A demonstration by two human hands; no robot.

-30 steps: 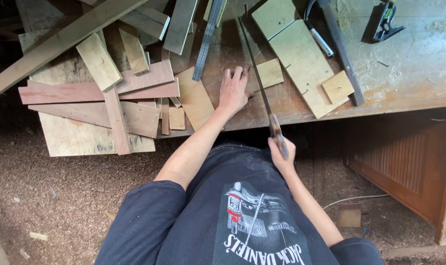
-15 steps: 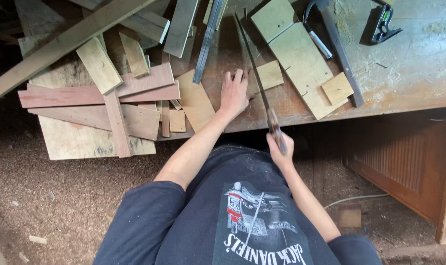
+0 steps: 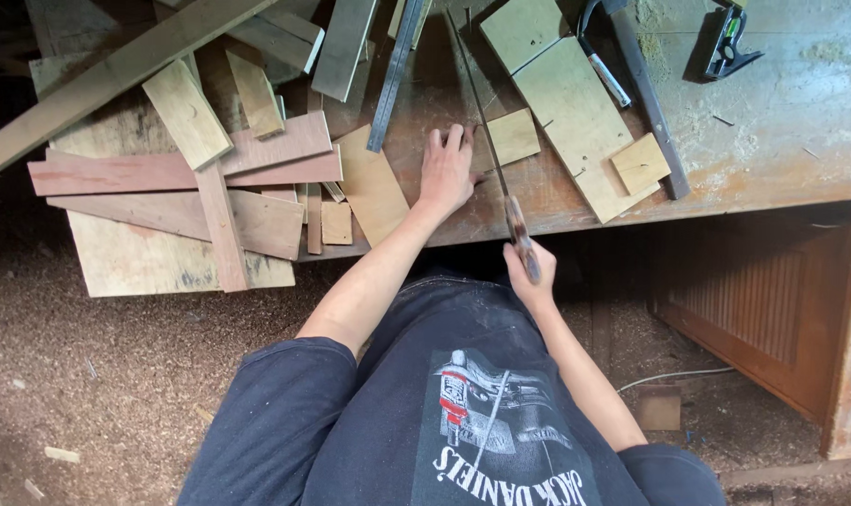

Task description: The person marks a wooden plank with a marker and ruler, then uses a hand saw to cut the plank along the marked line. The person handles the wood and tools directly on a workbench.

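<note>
Wooden workbench (image 3: 772, 141) — sawdust floor (image 3: 97, 375).

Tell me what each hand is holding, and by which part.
Right hand grips the long thin-bladed handsaw by its handle; left hand lies flat on the worn wooden workbench, holding nothing.

Tan offcuts (image 3: 372, 183), reddish planks (image 3: 177, 171), grey-brown bench (image 3: 800, 112) (rusty patches).

soft even daylight, sharp overall, deep shadow under workbench (image 3: 800, 141), slight wide-angle edge warp
</note>
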